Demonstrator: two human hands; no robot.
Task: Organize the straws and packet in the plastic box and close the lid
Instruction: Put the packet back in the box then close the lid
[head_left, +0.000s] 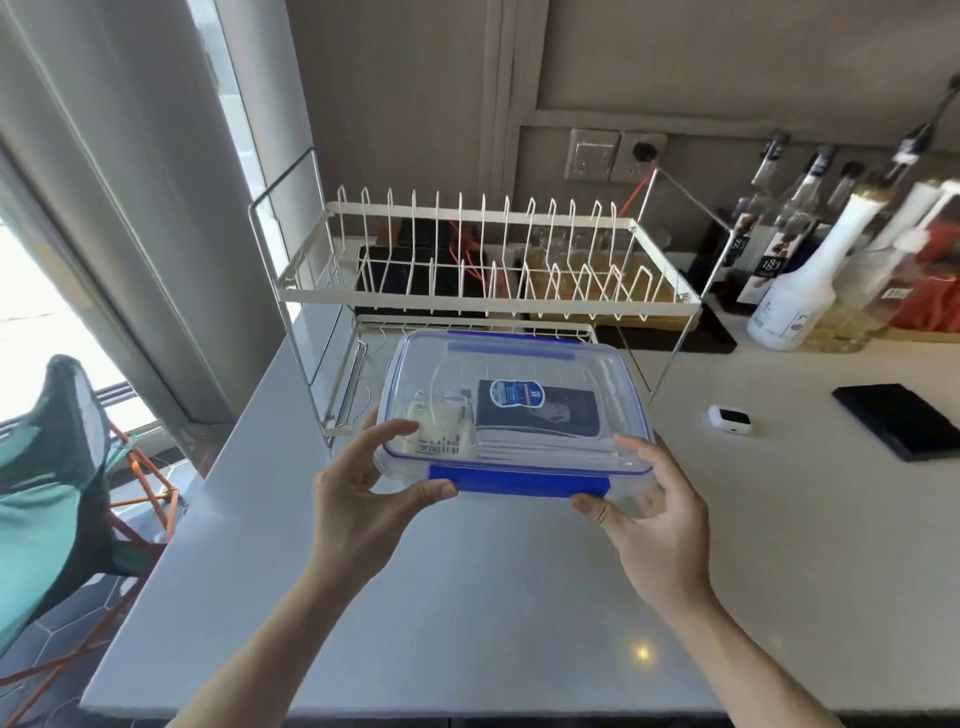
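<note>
The clear plastic box (514, 410), lid (519, 364) on, is being held just in front of the dish rack (467, 260), above the counter (467, 597). The left hand (363, 499) and right hand (654, 514) are gripping its near corners beside the blue latch (519, 480); the packet (540, 408) is lying inside. Open counter is stretching toward the near edge

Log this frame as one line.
clear plastic box with blue clips: lid on, contents inside | left hand: grips near-left corner | right hand: grips near-right corner | white counter
</note>
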